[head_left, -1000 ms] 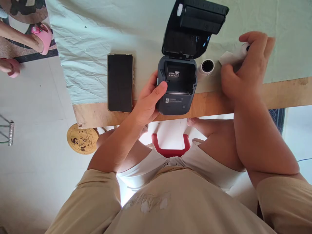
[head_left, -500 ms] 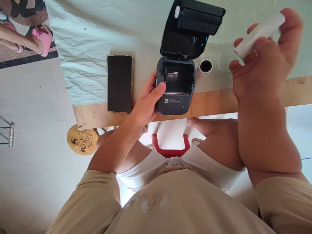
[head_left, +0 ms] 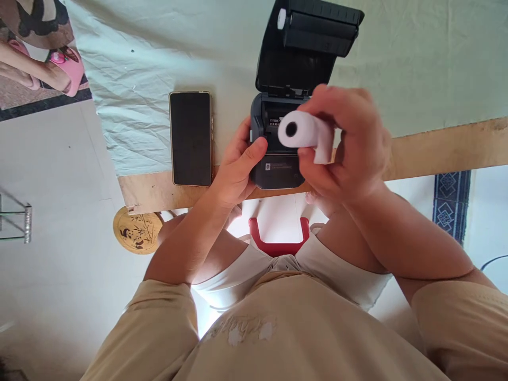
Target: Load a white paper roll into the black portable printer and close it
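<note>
A small dark grey printer (head_left: pixel 278 172) sits at the near edge of the table with its lid (head_left: pixel 301 50) swung open and back. My left hand (head_left: pixel 238 169) grips the printer's left side, thumb on its top edge. My right hand (head_left: pixel 349 145) holds a white paper roll (head_left: pixel 304 132) just above the open paper bay, the roll's dark core facing me. Most of the bay is hidden behind the roll and my fingers.
A black phone (head_left: pixel 190 138) lies face up left of the printer on the pale cloth (head_left: pixel 138 79) over the wooden table (head_left: pixel 436 151). Another person's feet in pink sandals (head_left: pixel 65 66) show at top left. A round panda-printed disc (head_left: pixel 137 230) lies on the floor.
My right hand has carried the white roll from the far right of the table leftward, to just over the printer's open bay. The second roll beside the printer is now hidden. My left hand stayed put.
</note>
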`<state>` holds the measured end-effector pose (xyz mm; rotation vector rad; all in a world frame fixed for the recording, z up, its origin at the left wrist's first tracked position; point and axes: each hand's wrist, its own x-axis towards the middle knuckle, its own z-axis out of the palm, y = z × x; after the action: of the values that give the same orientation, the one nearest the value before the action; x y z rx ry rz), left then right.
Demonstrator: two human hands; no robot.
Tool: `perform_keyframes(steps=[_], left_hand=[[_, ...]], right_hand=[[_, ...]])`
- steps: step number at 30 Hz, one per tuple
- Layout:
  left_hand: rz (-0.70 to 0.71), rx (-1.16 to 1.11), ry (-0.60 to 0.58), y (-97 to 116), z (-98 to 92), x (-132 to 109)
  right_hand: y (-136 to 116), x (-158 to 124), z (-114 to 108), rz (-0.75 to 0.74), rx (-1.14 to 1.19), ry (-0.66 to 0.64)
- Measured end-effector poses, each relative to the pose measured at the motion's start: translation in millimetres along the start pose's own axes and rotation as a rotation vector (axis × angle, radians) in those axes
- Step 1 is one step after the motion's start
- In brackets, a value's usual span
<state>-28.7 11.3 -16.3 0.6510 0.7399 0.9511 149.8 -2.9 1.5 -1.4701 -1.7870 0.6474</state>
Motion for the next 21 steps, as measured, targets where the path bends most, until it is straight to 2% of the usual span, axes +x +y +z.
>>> perform_keyframes(steps=[2,3,6,11,15,17,21], left_hand=[[0.000,-0.007,0.018,-0.1,0.1,0.6],[-0.003,-0.012,0.027,-0.2,0.3,0.7],[-0.019,-0.035,0.031,-0.5,0.7,0.8],[-0.037,-0.046,0.024,0.4,1.1,-0.3],[-0.066,-0.022,0.079,2.7,2.7,-1.2],[-0.070,-0.013,0.091,3.2,3.4,-1.3],[-0.036,-0.019,0.048,1.4,2.0,-0.2]], right_hand=[[-4.9,1.3,6.4,-0.146,-0.109,0.014],[-5.7,3.2,8.4,-0.173,-0.152,0.016],[-4.2,9.9,11.2,-0.111,-0.196,0.012],[1.8,12.5,14.0,-0.127,-0.157,0.061],[3.9,12.8,15.5,-0.114,-0.191,0.017],[2.4,13.9,14.6,-0.154,-0.202,0.023],[-2.0,14.5,12.0,-0.248,-0.292,0.133]])
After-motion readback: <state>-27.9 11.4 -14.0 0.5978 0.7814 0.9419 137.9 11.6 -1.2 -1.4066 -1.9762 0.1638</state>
